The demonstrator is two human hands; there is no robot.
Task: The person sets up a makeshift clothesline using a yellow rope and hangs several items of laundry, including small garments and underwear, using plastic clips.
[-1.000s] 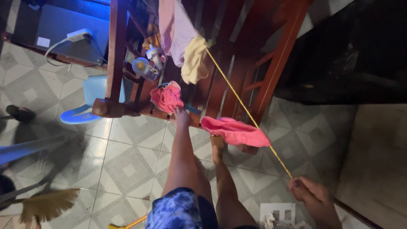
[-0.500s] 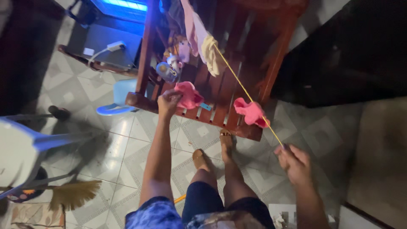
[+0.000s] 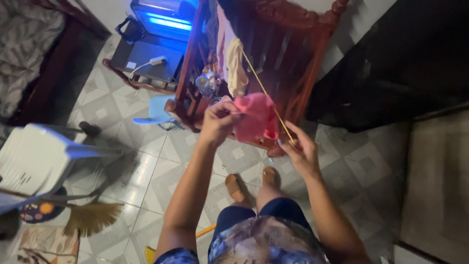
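My left hand [image 3: 218, 121] is raised in front of me, its fingers pinched on a crumpled pink cloth [image 3: 254, 117]. That cloth hangs at a thin yellow cord [image 3: 261, 88] which runs from the wooden bench down to my right hand [image 3: 299, 151]. My right hand grips the cord's near end just right of the pink cloth. Farther up the cord hang a pale yellow cloth [image 3: 236, 68] and a light pink cloth [image 3: 222, 29].
A red-brown wooden slatted bench [image 3: 293, 58] stands ahead with a baby bottle [image 3: 205, 84] on it. A blue plastic stool [image 3: 159, 111] sits left of it. A white plastic chair [image 3: 34, 159] and a broom [image 3: 90, 217] are at the left. Dark furniture [image 3: 400, 63] fills the right.
My left hand lifted a pink cloth off the bench and brought it up to the cord. My right hand slid up along the cord toward the bench. The view tilted upward.
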